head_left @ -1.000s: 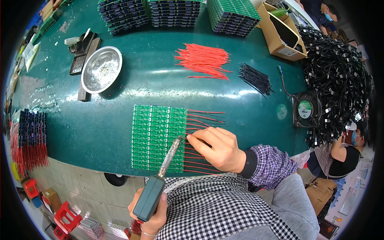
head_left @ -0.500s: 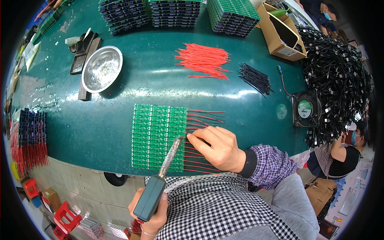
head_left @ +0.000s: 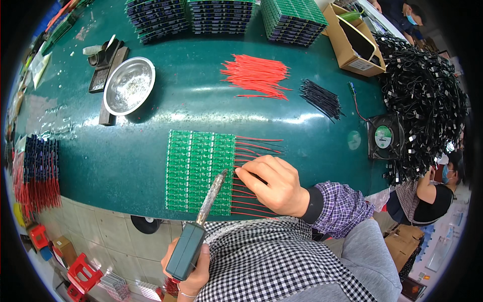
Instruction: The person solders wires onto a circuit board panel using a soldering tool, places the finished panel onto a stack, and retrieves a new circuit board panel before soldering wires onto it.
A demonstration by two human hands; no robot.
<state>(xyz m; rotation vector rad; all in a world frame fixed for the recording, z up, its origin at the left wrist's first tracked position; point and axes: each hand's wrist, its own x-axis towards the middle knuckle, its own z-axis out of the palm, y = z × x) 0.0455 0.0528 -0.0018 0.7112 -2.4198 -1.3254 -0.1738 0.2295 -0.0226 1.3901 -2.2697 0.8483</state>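
A steel bowl (head_left: pixel 129 85) sits on the green table (head_left: pixel 100 161) beside a loose bunch of red wires (head_left: pixel 256 75), a smaller bunch of black ones (head_left: pixel 322 98), a cardboard box (head_left: pixel 354 43), a small fan (head_left: pixel 385 137) and stacked circuit boards (head_left: pixel 294 17) (far edge).

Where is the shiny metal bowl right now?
The metal bowl sits on the green table in the upper left of the head view, beside a dark holder, well above and left of the green circuit boards.

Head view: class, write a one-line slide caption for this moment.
Left hand holds a soldering iron to a green circuit-board panel while the right hand steadies a wire.
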